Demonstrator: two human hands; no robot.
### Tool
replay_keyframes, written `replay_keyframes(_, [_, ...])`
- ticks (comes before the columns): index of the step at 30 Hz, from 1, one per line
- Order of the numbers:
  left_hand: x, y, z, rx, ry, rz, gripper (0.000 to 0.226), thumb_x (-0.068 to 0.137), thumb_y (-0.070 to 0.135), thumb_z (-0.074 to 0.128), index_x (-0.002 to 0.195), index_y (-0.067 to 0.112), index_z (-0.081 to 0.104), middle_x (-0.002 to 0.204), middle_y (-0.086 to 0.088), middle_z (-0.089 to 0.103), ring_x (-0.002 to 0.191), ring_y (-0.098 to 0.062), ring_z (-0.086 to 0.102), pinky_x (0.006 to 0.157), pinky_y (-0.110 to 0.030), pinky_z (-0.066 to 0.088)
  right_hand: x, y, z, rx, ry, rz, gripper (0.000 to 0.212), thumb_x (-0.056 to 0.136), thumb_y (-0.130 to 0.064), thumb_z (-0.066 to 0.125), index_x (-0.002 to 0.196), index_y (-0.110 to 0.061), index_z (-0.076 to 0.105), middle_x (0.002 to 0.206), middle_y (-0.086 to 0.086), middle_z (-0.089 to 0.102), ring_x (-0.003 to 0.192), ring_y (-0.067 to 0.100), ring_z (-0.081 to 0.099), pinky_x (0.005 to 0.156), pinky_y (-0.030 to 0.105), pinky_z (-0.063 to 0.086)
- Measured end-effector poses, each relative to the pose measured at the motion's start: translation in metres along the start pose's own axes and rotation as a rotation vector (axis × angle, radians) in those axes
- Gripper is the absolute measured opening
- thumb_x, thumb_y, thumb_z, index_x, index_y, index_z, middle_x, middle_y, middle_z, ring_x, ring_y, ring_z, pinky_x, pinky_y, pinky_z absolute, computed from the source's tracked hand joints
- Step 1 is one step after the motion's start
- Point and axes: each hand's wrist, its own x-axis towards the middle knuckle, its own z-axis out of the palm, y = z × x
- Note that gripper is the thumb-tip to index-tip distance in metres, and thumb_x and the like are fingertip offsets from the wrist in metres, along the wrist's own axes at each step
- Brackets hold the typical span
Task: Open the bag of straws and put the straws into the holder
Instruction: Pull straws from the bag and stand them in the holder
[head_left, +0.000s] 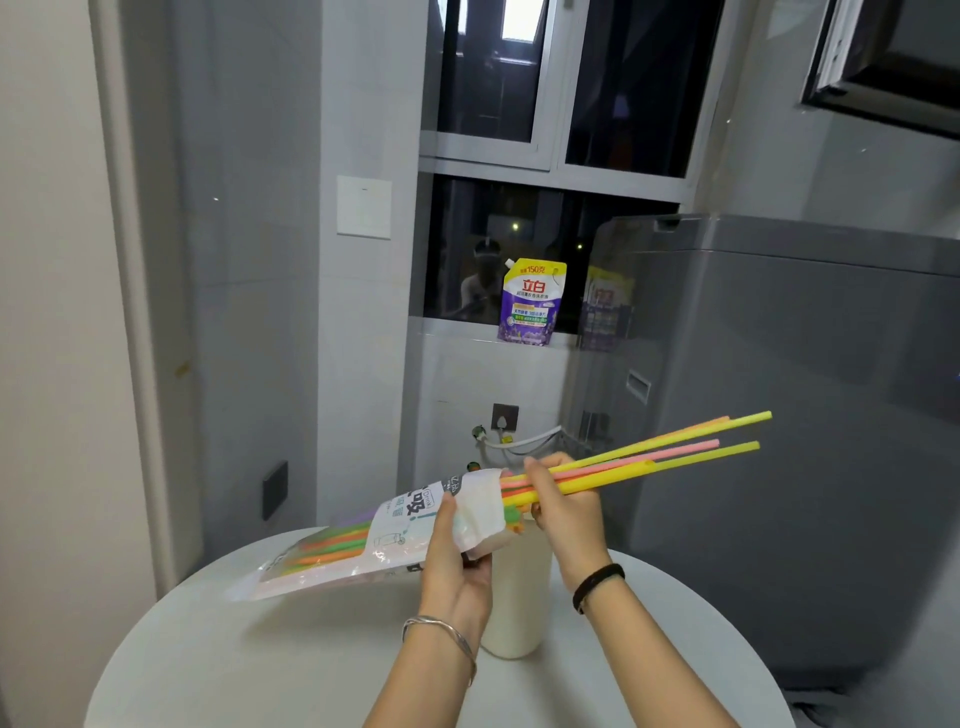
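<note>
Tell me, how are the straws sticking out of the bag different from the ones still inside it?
The pulled-out straws are yellow and pink and stick far out past the bag mouth; the straws still inside look mostly orange and green. The right hand grips the pulled-out ones, while the inside ones lie behind clear plastic held by the left hand. Both bunches are long, thin and bright.

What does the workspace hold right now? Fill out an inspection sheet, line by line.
Surface: round white table, mostly bare.
Job's things: straw bag open at its right end, held above the table; bunch of yellow and pink straws partly drawn out; white holder upright below the hands, no straws seen in it.
Clutter: nothing seen on the table.
Grips: left hand holds the bag; right hand pinches the straws.
Cables: white hose at the wall.
Surroundings: detergent pouch on the sill; grey appliance at right.
</note>
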Motion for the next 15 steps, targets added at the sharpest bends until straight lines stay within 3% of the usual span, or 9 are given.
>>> replay_keyframes(3, [0.007, 0.006, -0.002, -0.01, 0.019, 0.004, 0.039, 0.092, 0.019, 0.059, 0.129, 0.013, 0.049, 0.089, -0.007, 0.065, 0.062, -0.016, 0.069, 0.038, -0.025, 0.053, 0.011, -0.007, -0.012, -0.009, 0.043, -0.015, 0.029, 0.088, -0.02, 0.059, 0.061, -0.017, 0.05, 0.052, 0.001, 0.045, 0.05, 0.015, 0.045, 0.049, 0.023, 0.036])
replay_keyframes(7, [0.02, 0.014, -0.004, -0.007, 0.053, 0.056, 0.049, 0.094, 0.019, 0.057, 0.14, 0.01, 0.044, 0.132, -0.01, 0.06, 0.1, -0.019, 0.061, 0.064, -0.024, 0.056, 0.031, -0.024, -0.033, -0.036, 0.09, -0.115, 0.032, 0.091, -0.016, 0.055, 0.059, -0.014, 0.047, 0.037, -0.009, 0.037, 0.032, 0.006, 0.036, 0.036, 0.016, 0.03])
replay_keyframes(11, [0.031, 0.019, -0.004, -0.014, 0.09, 0.077, 0.05, 0.093, 0.017, 0.057, 0.141, 0.01, 0.043, 0.14, -0.009, 0.055, 0.109, -0.016, 0.055, 0.051, -0.018, 0.054, 0.048, -0.039, -0.049, -0.064, 0.086, -0.168, 0.034, 0.092, -0.016, 0.054, 0.059, -0.014, 0.045, 0.038, -0.005, 0.035, 0.03, 0.008, 0.034, 0.034, 0.015, 0.028])
replay_keyframes(15, [0.037, 0.02, -0.007, 0.001, 0.081, 0.063, 0.046, 0.094, 0.017, 0.056, 0.138, 0.009, 0.045, 0.141, -0.01, 0.054, 0.105, -0.018, 0.057, 0.051, -0.018, 0.054, 0.061, -0.051, -0.064, -0.096, 0.092, -0.204, 0.035, 0.092, -0.016, 0.054, 0.058, -0.016, 0.047, 0.035, -0.009, 0.038, 0.031, 0.005, 0.036, 0.034, 0.016, 0.03])
